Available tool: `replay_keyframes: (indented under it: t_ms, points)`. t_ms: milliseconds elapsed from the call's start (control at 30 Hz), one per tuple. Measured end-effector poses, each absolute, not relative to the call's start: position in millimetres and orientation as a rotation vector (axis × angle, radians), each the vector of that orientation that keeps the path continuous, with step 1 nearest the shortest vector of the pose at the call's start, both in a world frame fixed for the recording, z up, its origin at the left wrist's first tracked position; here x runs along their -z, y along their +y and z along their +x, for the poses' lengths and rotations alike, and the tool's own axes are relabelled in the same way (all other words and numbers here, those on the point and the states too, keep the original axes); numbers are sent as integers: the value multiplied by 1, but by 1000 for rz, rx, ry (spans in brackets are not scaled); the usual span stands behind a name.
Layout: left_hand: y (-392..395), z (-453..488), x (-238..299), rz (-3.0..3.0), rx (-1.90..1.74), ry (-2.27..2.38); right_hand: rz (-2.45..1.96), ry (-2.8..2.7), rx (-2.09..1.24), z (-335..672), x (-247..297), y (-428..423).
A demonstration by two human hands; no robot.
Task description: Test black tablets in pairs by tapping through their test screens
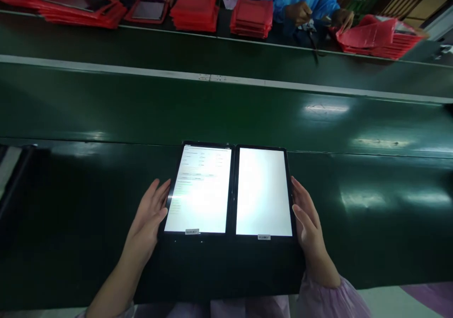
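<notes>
Two tablets with lit screens lie side by side on the dark green bench, their long inner edges close together. The left tablet (198, 190) displays a page of small text, too fine to read. On the right tablet (264, 193) the screen is plain white. Each has a small barcode label at its lower edge. My left hand (147, 216) holds the outer edge of the left tablet, thumb near the top face and fingers along the side. Against the outer edge of the right tablet, my right hand (308, 219) grips in the same way.
Across the raised green belt (226, 108), two people's hands work at the far bench. Red sleeve stacks (195, 11) stand there, with more red sleeves (384, 37) at right and a tablet (147, 10) on a red sleeve. Dark stacked objects (12, 171) sit at my far left.
</notes>
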State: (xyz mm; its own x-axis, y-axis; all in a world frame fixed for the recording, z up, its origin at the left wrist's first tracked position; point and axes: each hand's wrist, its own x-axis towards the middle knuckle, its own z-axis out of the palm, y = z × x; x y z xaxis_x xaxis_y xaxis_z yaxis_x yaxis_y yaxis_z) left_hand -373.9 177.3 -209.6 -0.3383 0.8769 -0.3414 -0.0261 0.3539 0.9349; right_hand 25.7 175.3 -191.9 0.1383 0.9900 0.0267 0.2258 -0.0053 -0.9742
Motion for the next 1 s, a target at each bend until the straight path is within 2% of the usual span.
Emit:
replay_keyframes:
  t_ms: [167,267,700,867,1000]
  points:
    - [174,-378,210,921,-1051,1642,-1426,-1692,-407,18,176,155]
    - [159,-370,206,1136,-988,1695,-1302,-1893,-210,12,166,143]
    - [144,-359,191,1402,-756,1762,-1135,-2105,-120,-3,159,145]
    - [146,-376,201,1611,-535,1779,-1323,-2078,17,0,167,145]
    - [154,-376,209,1722,-505,1822,-1344,-2001,73,5,169,150]
